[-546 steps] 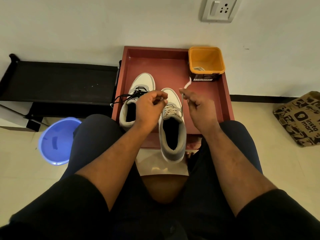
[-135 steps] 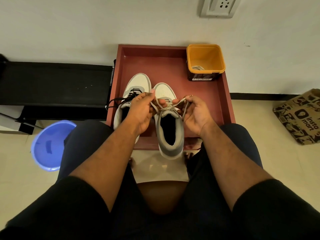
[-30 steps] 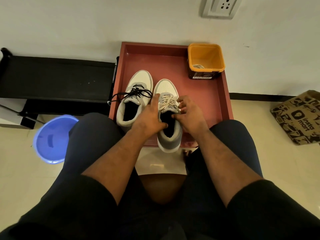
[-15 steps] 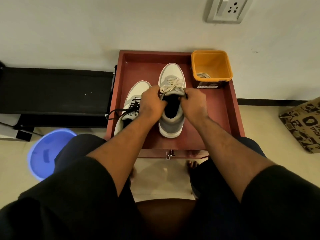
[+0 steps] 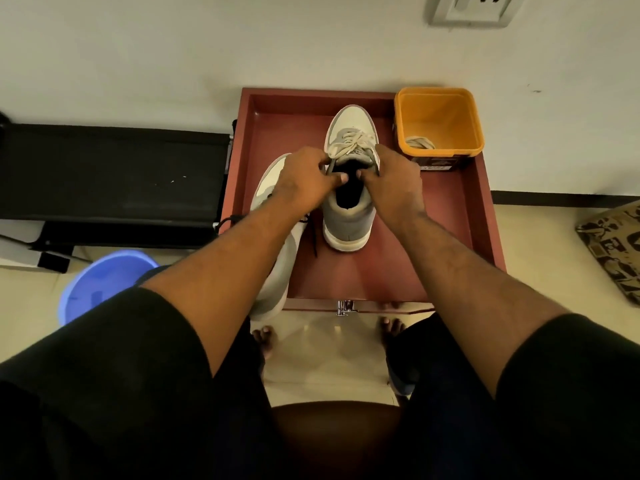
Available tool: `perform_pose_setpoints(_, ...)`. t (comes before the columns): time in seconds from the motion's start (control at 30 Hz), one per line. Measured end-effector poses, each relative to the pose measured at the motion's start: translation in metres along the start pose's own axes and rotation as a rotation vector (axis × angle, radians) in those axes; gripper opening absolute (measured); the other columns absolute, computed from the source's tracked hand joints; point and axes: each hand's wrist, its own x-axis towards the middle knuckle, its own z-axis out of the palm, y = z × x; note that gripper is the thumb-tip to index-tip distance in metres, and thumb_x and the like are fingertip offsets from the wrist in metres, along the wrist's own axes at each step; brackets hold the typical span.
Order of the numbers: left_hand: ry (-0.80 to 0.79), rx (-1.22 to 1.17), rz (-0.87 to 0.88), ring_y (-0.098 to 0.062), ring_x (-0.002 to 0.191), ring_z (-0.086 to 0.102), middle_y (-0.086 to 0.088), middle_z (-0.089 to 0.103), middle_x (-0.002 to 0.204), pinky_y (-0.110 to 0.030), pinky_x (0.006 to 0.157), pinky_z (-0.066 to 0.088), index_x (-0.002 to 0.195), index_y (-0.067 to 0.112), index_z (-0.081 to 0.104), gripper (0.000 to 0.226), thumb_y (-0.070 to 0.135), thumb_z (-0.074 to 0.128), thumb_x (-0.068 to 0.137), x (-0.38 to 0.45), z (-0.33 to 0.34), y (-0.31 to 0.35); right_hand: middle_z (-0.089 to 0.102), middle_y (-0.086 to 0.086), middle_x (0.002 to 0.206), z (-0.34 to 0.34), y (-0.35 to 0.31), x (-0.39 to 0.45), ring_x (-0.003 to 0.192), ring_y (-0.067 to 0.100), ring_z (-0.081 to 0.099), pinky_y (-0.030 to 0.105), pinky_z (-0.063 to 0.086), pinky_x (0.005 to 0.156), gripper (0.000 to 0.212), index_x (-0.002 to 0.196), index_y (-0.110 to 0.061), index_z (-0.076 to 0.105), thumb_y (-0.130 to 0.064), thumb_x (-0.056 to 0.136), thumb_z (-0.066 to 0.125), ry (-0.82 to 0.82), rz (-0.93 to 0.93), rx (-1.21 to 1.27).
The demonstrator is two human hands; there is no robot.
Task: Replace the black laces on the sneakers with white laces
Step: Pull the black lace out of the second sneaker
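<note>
The person's left forearm [image 5: 221, 258] hides most of the black-laced sneaker [image 5: 273, 178]; the wall socket [image 5: 471, 10] is cut off by the top edge.

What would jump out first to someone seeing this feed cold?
Both hands, left hand and right hand, grip the collar of a grey-and-white sneaker with white laces at the middle of the dark red wooden tray. Beside it on the left lies a matching sneaker with black laces, partly under the left forearm. An orange square plastic tub in the tray's far right corner holds a white lace.
</note>
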Motion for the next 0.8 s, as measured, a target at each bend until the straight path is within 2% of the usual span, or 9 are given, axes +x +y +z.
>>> perform_pose_setpoints(0.07,0.09,0.055,0.005,-0.016,0.094,0.063,-0.004,0.07,0.105,-0.013,0.075,0.038,0.109,0.01,0.071,0.024,0.024,0.063,0.091,-0.024,-0.023,-0.009,0.067,0.006,0.107,-0.005,-0.012,-0.024,0.101,0.024,0.059,0.035,0.047,0.088,0.025,0.111,-0.012,0.064,-0.022,0.088,0.063,0.072,-0.157,-0.046)
perform_pose_setpoints(0.13,0.144,0.111,-0.099,-0.023,0.109,0.061,-0.007,0.067,0.118,-0.026,0.089,0.044,0.118,0.013,0.067,0.028,0.019,0.055,0.094,-0.049,-0.041,-0.03,0.066,0.01,0.099,0.004,-0.024,-0.051,0.095,0.028,0.058,0.036,0.043,0.083,0.018,0.1,-0.008,0.067,-0.02,0.09,0.06,0.03,-0.313,-0.076)
perform_pose_setpoints(0.2,0.036,0.167,-0.242,-0.03,0.108,0.061,-0.012,0.065,0.117,-0.035,0.09,0.047,0.117,0.012,0.066,0.028,0.021,0.05,0.096,-0.069,-0.046,-0.049,0.066,0.007,0.089,0.02,-0.034,-0.079,0.089,0.028,0.058,0.038,0.041,0.08,0.021,0.087,-0.009,0.067,-0.026,0.091,0.056,-0.071,-0.384,-0.174)
perform_pose_setpoints(0.27,-0.042,0.11,-0.301,-0.032,0.11,0.059,-0.013,0.064,0.12,-0.035,0.093,0.046,0.119,0.012,0.064,0.03,0.027,0.048,0.099,-0.082,-0.041,-0.056,0.067,0.002,0.092,0.03,-0.04,-0.096,0.095,0.025,0.058,0.036,0.037,0.085,0.027,0.088,-0.012,0.07,-0.031,0.092,0.051,-0.003,-0.419,-0.239)
perform_pose_setpoints(0.37,0.02,-0.018,-0.298,-0.028,0.112,0.059,-0.011,0.065,0.12,-0.032,0.095,0.046,0.125,0.013,0.062,0.033,0.031,0.051,0.098,-0.097,-0.036,-0.054,0.067,-0.004,0.1,0.03,-0.048,-0.113,0.104,0.021,0.054,0.036,0.031,0.088,0.024,0.094,-0.017,0.072,-0.031,0.091,0.052,0.139,-0.445,-0.268)
perform_pose_setpoints(0.43,0.019,-0.061,-0.302,-0.025,0.107,0.061,-0.008,0.067,0.113,-0.029,0.09,0.047,0.119,0.014,0.065,0.03,0.031,0.054,0.097,-0.107,-0.033,-0.053,0.067,-0.002,0.101,0.029,-0.045,-0.122,0.104,0.023,0.055,0.037,0.031,0.088,0.019,0.094,-0.016,0.072,-0.027,0.089,0.057,0.108,-0.447,-0.297)
perform_pose_setpoints(0.53,0.005,-0.08,-0.317,-0.024,0.105,0.063,-0.004,0.069,0.111,-0.034,0.09,0.051,0.116,0.017,0.067,0.03,0.035,0.056,0.095,-0.116,-0.024,-0.049,0.067,0.005,0.092,0.03,-0.032,-0.133,0.092,0.03,0.059,0.039,0.043,0.08,0.014,0.083,-0.01,0.07,-0.019,0.081,0.06,0.068,-0.486,-0.395)
perform_pose_setpoints(0.67,0.012,-0.071,-0.313,-0.023,0.106,0.061,-0.003,0.066,0.116,-0.031,0.087,0.048,0.12,0.017,0.064,0.032,0.037,0.055,0.096,-0.127,-0.01,-0.042,0.063,0.014,0.099,0.019,-0.012,-0.121,0.096,0.033,0.056,0.04,0.046,0.082,0.017,0.094,-0.003,0.068,-0.011,0.087,0.055,-0.142,-0.33,-0.488)
perform_pose_setpoints(0.8,0.016,-0.059,-0.299,-0.027,0.114,0.059,-0.008,0.064,0.124,-0.037,0.096,0.049,0.129,0.014,0.059,0.039,0.036,0.052,0.098,-0.132,-0.005,-0.039,0.066,0.013,0.096,0.012,-0.004,-0.108,0.089,0.031,0.06,0.036,0.043,0.07,0.035,0.096,-0.005,0.07,-0.037,0.095,0.055,-0.107,-0.088,-0.37)
